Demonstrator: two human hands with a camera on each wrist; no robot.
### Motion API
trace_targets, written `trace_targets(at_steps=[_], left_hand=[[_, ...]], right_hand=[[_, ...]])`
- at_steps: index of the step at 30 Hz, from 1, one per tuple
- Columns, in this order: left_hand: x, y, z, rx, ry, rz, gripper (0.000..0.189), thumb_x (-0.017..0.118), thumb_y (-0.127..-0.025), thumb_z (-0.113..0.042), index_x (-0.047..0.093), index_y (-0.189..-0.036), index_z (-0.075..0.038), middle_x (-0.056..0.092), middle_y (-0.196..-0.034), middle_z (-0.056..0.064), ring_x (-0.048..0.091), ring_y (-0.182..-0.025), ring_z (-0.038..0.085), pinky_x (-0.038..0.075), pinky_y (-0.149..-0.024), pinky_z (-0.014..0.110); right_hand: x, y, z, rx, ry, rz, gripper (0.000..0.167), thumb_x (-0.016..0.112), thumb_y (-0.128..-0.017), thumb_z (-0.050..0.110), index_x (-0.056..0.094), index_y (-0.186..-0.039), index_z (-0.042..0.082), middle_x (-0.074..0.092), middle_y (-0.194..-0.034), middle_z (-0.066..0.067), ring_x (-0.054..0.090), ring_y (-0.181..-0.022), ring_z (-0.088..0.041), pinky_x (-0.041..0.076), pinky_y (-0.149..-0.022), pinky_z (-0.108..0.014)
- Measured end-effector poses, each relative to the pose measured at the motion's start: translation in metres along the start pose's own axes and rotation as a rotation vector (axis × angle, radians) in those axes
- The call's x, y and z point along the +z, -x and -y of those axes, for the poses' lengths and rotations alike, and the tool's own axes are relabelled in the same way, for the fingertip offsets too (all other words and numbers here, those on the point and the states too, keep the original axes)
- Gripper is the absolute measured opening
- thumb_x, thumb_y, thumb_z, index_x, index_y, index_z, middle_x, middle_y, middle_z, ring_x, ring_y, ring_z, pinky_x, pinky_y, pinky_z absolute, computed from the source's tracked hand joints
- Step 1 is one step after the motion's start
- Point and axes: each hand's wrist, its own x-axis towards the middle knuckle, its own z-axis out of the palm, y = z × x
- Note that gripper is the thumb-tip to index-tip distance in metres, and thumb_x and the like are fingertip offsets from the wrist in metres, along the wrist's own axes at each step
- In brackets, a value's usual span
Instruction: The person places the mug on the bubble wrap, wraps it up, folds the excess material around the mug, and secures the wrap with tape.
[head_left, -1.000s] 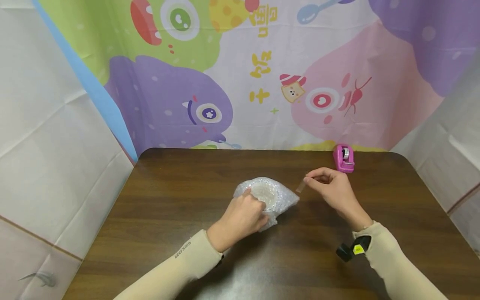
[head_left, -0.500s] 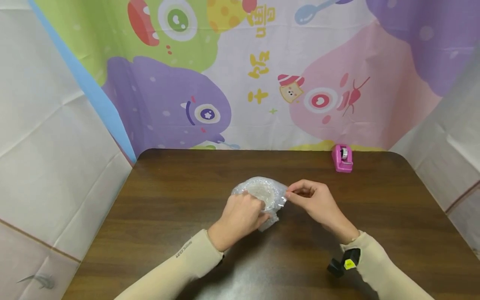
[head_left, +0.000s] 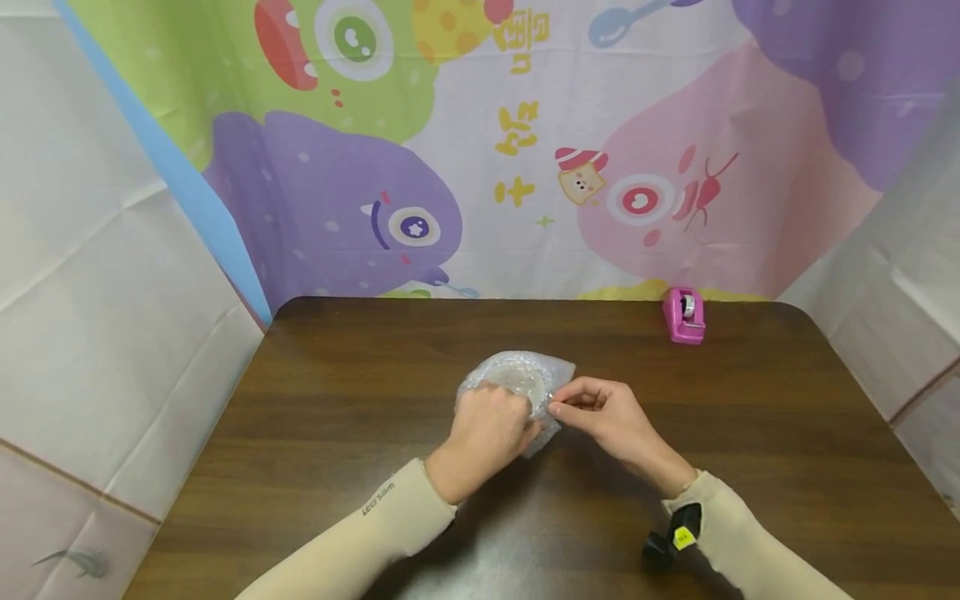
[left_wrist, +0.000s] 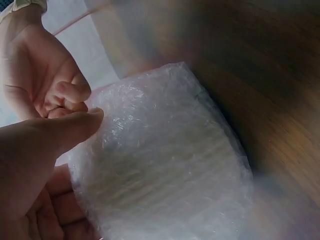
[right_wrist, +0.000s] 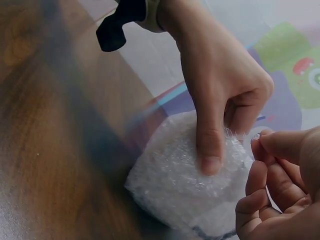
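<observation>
A round bundle wrapped in bubble wrap (head_left: 551, 368) sits on the table, with a circular rim showing faintly through the wrap in the head view. My left hand (head_left: 486, 429) grips its near side; in the left wrist view the thumb lies over the bubble wrap (left_wrist: 165, 155) and the other fingers are underneath. At the bundle's right side, my right hand (head_left: 611, 421) pinches a short piece of clear tape (right_wrist: 256, 136) between thumb and index finger. The tape is mostly hidden by the fingertips, and I cannot tell whether it touches the wrap.
A pink tape dispenser (head_left: 684, 317) stands near the back right edge of the brown wooden table (head_left: 337, 392). Behind the table hangs a cartoon-printed cloth (head_left: 517, 250), and pale panels (head_left: 97, 275) stand on both sides. A black wrist camera (head_left: 670, 537) hangs below the right wrist.
The right hand has moved left with the tape, from clear of the bundle to its right side. The bundle's right corner has shifted inward. The left hand stays on the bundle.
</observation>
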Motion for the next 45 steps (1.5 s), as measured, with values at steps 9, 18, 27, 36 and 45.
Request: trace_targets(at_steps=[9,18,27,36,45], left_hand=[[-0.010,0.001,0.002,0.057,0.119,0.127,0.059,0.080,-0.068,-0.075,0.068,-0.067,-0.017,0.060,-0.060,-0.004,0.064,-0.059,0.016,0.057,-0.073,0.037],[-0.015,-0.003,0.005,0.068,0.153,0.183,0.053,0.068,-0.092,-0.059,0.061,-0.058,-0.019,0.054,-0.054,-0.004,0.062,-0.054,0.017,0.059,-0.076,0.040],[-0.010,-0.002,0.002,0.069,0.088,0.159,0.036,0.075,-0.091,-0.047,0.072,-0.070,-0.018,0.061,-0.059,-0.003,0.064,-0.056,0.016,0.060,-0.072,0.038],[-0.010,-0.001,0.003,0.101,0.035,0.120,0.034,0.075,-0.091,-0.047,0.073,-0.074,-0.018,0.064,-0.061,-0.003,0.064,-0.056,0.016,0.053,-0.056,0.034],[-0.009,-0.002,0.003,0.100,0.038,0.136,0.034,0.074,-0.091,-0.047,0.073,-0.076,-0.017,0.066,-0.063,-0.001,0.064,-0.057,0.018,0.054,-0.056,0.036]], right_hand=[[0.004,0.000,-0.003,-0.031,0.000,0.023,0.016,0.079,-0.090,0.008,0.074,-0.099,-0.004,0.076,-0.088,0.004,0.068,-0.077,-0.008,0.056,-0.069,-0.023],[0.005,-0.002,-0.008,-0.048,0.006,0.019,0.013,0.079,-0.089,0.008,0.075,-0.097,-0.001,0.075,-0.086,0.002,0.066,-0.075,-0.008,0.055,-0.065,-0.024],[0.003,-0.002,-0.009,-0.063,0.026,0.023,0.011,0.079,-0.089,0.007,0.076,-0.098,0.001,0.074,-0.088,0.005,0.067,-0.077,-0.007,0.055,-0.066,-0.022],[0.001,0.000,-0.004,-0.123,0.126,0.012,0.008,0.080,-0.090,0.014,0.078,-0.096,0.008,0.075,-0.091,-0.005,0.067,-0.077,-0.011,0.057,-0.066,-0.024],[-0.002,-0.002,-0.008,-0.246,0.230,-0.075,0.007,0.081,-0.089,0.014,0.081,-0.093,0.020,0.073,-0.086,0.003,0.063,-0.077,-0.011,0.055,-0.066,-0.026]])
